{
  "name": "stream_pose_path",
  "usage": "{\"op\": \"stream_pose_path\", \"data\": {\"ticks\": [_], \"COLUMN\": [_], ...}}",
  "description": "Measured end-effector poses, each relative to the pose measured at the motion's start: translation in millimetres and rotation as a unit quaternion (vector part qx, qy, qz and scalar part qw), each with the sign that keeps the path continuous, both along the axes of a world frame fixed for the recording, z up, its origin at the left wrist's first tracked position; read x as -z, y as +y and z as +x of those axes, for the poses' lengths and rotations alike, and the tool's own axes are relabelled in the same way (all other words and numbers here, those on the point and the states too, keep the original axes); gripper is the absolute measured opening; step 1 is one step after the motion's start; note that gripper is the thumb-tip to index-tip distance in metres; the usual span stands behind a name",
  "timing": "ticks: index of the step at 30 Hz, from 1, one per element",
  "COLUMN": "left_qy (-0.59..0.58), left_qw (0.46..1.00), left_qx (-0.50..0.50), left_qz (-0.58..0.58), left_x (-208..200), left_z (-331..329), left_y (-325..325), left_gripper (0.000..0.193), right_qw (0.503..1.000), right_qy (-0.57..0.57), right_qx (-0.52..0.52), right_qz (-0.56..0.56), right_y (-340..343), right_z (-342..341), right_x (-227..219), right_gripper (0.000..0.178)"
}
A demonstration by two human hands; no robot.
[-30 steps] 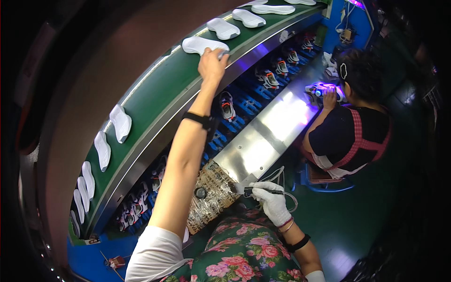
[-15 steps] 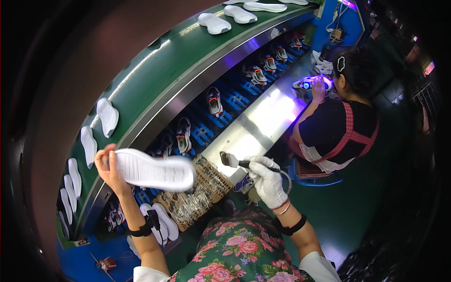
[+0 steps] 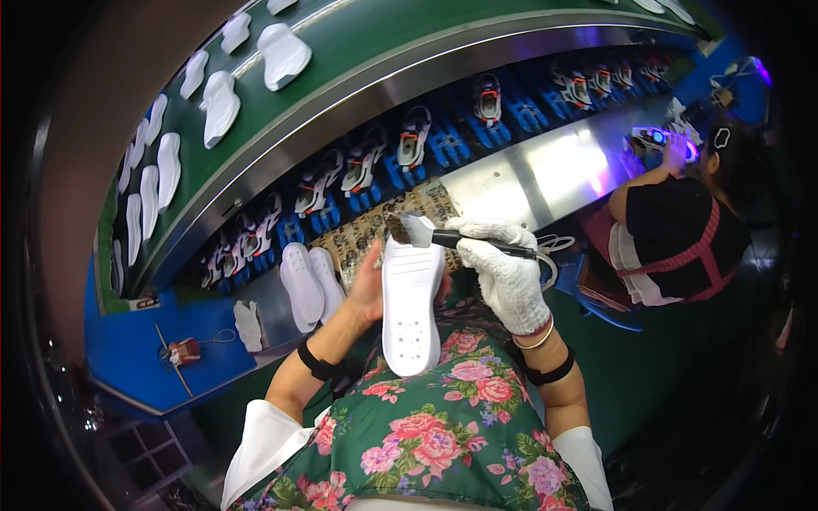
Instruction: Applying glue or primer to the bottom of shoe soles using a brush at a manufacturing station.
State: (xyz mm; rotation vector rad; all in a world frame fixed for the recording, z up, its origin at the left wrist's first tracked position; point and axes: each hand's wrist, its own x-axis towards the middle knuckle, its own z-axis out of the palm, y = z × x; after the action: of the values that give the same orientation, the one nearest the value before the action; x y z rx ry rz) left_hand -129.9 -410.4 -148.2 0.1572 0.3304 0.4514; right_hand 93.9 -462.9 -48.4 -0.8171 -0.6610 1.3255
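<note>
My left hand (image 3: 368,281) is bare and wrapped round a white shoe sole (image 3: 411,311), held upright in front of my apron. Grooves cross the sole's upper end, and small holes mark its lower end. A white knit glove covers my right hand (image 3: 509,277). Its fingers are closed on the black handle of a flat brush (image 3: 419,228). The brush head lies over the sole's top end; whether the bristles touch it I cannot tell. Two more white soles (image 3: 298,288) lean together to the left of my left hand.
A green conveyor (image 3: 358,55) carries several white soles. Below it runs a row of shoe uppers (image 3: 413,140) on blue supports. Patterned cardboard (image 3: 358,237) lies beside a metal bench (image 3: 490,192). A co-worker (image 3: 669,230) sits at right; a blue table (image 3: 128,349) stands at left.
My left hand has brought the sole from the far left to in front of my apron and turned it upright. The brush is now over its top end. The view has shifted left.
</note>
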Motion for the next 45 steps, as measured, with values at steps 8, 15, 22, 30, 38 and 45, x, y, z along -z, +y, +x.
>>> {"op": "stream_pose_path", "data": {"ticks": [8,15,22,30,38,45], "left_qy": [-0.043,-0.031,0.120,0.132,0.072,-0.133], "left_qw": [0.998,0.984,0.971,0.958,0.969,0.957], "left_qx": [-0.048,-0.170,-0.171,-0.190,-0.208,-0.134], "left_qz": [-0.027,0.028,0.112,0.170,0.112,0.220], "left_x": [-30,-58,-47,-44,-12,8], "left_z": [0,22,29,29,29,28], "left_y": [-27,-13,-12,1,29,48], "left_gripper": [0.105,0.103,0.104,0.101,0.096,0.096], "right_qw": [0.981,0.845,0.705,0.807,0.827,0.834], "right_qy": [-0.194,-0.457,-0.609,-0.503,-0.462,-0.429], "right_qx": [0.018,0.131,0.088,0.147,0.103,-0.005], "right_qz": [-0.002,0.243,0.353,0.272,0.303,0.346], "right_y": [1,25,15,31,35,24], "right_z": [-31,-35,-53,-39,-24,-24], "right_x": [-16,-13,-20,3,4,-1], "right_gripper": [0.019,0.029,0.033,0.030,0.022,0.019]}}
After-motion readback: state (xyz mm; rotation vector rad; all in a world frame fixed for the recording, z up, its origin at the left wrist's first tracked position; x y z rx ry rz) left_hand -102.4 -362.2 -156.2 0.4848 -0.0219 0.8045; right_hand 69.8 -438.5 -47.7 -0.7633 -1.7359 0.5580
